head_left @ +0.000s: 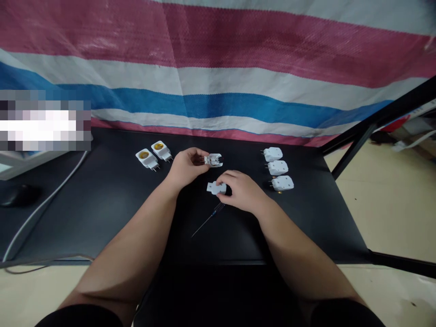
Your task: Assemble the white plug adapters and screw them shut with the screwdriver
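Note:
My left hand (189, 168) is closed on a white plug housing (214, 160), whose hollow inner side with metal parts faces up; its pins point toward my fingers. Just below and to the right, my right hand (241, 190) pinches a white plastic cover (214, 187) between thumb and fingers, close to the table surface. A thin screwdriver (206, 222) lies below that cover, its shaft pointing toward the near left and its handle end under my right hand's shadow.
Two white plug units with yellow round insides (144, 155) lie at the left. Several white plugs (278, 167) form a column at the right, with small brass pieces (279, 192) nearby. A black mouse (19, 195) and a cable (54, 194) are far left; a striped sheet (218, 104) hangs behind the black table (112, 200).

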A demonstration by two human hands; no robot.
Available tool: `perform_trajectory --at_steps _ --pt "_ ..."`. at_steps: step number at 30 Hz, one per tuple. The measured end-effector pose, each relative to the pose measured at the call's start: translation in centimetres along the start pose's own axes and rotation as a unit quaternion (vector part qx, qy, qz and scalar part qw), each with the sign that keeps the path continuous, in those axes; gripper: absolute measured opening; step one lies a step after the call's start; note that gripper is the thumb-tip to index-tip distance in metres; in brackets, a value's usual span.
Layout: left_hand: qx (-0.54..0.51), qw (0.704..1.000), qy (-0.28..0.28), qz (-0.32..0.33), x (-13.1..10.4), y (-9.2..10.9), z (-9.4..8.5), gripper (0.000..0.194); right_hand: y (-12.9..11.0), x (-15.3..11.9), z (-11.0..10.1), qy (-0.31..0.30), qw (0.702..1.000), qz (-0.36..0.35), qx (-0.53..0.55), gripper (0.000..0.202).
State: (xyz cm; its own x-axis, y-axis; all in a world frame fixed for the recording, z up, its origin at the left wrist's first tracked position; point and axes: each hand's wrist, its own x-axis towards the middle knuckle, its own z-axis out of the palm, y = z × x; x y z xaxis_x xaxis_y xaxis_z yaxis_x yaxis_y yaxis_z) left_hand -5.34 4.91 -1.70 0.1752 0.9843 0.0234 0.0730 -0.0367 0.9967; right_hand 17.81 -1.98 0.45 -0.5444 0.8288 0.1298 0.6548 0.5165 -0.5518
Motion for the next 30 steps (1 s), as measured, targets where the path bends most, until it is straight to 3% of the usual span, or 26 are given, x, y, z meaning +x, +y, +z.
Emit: perform_trajectory --at_steps 2,6,9,13,20,30 --pt "0.003 1.0 -0.016 -0.021 0.0 -0.1 -0.1 0.043 0.6 -0.3 -0.6 0.032 0.999 -0.01 0.026 0.021" --pt "0.024 0.995 -0.084 -0.041 -0.3 0.0 0.1 0.039 2.0 -1.0 -1.8 0.161 0.984 -0.034 0.063 0.027" --pt "0.025 0.988 -0.144 -0.044 -0.6 0.3 0.5 0.037 2.7 -1.0 -1.8 0.201 0.977 -0.048 0.053 0.029" --pt "0.022 0.985 -0.165 -0.041 -0.9 0.6 0.9 0.037 2.8 -0.6 -1.1 0.204 0.976 -0.065 0.038 0.027" --pt "0.022 0.986 -0.164 -0.034 -0.9 0.4 1.0 0.035 2.5 -0.3 -0.8 0.174 0.984 -0.025 0.04 0.019" --pt "0.051 0.986 -0.152 -0.037 -0.9 0.4 1.2 0.036 2.6 -0.4 -0.7 0.18 0.982 -0.037 0.051 0.013"
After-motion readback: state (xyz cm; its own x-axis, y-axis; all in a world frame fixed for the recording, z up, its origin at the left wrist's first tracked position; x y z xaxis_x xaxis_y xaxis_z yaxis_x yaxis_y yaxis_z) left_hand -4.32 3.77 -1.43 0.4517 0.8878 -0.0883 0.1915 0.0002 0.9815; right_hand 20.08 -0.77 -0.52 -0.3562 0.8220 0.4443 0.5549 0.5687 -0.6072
